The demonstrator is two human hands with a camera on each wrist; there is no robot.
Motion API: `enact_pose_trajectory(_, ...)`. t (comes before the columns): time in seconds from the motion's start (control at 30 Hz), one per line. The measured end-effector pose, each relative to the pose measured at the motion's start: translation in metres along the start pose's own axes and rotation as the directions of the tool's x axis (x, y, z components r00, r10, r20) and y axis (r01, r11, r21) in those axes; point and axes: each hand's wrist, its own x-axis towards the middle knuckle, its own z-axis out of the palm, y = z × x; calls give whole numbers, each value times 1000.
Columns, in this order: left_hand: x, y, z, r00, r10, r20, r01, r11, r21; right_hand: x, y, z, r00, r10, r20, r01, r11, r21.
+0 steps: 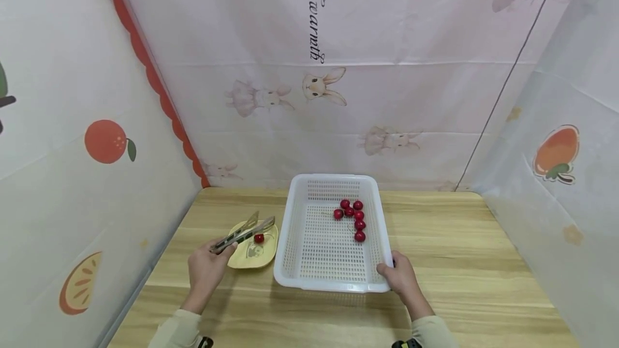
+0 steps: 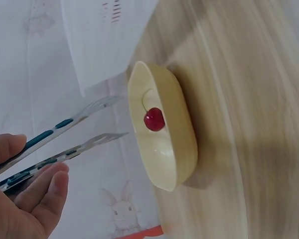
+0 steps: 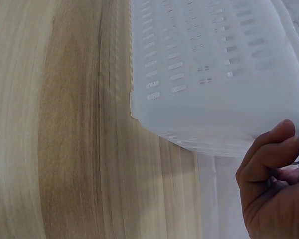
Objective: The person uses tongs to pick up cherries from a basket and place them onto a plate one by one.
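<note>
My left hand (image 1: 208, 267) pinches a pair of metal tongs (image 2: 55, 132) with dark green patterned handles, their two arms spread apart. The tong tips hover over a small yellow dish (image 1: 242, 260), and nothing is between them. One red cherry (image 2: 154, 119) with a green stem lies in that dish. My right hand (image 1: 402, 274) grips the near right corner of a white plastic basket (image 1: 333, 285), thumb over the rim and fingers curled beneath, as the right wrist view (image 3: 271, 174) also shows. Several red cherries (image 1: 360, 225) lie in the basket's right half.
Everything stands on a wooden table (image 1: 445, 251). Behind it hangs a pale curtain (image 1: 411, 95) printed with rabbits, and fruit-printed sheets (image 1: 111, 219) close off both sides. The dish sits close beside the basket's left wall.
</note>
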Motion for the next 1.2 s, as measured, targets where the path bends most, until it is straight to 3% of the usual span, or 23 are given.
enact_pose_trajectory(0.33,3,11,1,999,-4,-49,1,998,-64,1,1,0,1000,12,-3,-12,1000,-3)
enact_pose_trajectory(0.47,4,15,3,997,-41,-62,34,994,-109,1,0,0,1000,1,-1,-1,1000,-3)
enact_pose_trajectory(0.67,3,19,8,994,-82,-68,67,978,-197,-1,2,0,1000,-5,-8,5,1000,-2)
enact_pose_trajectory(0.83,1,27,13,993,-82,-82,56,958,-282,-2,1,0,1000,-6,-1,6,1000,-17)
enact_pose_trajectory(0.97,1,34,19,995,-69,-66,44,945,-326,-2,-1,0,1000,-14,4,14,1000,-14)
enact_pose_trajectory(1.2,2,45,32,995,-98,-27,82,928,-363,-2,-1,0,1000,-4,0,4,1000,-9)
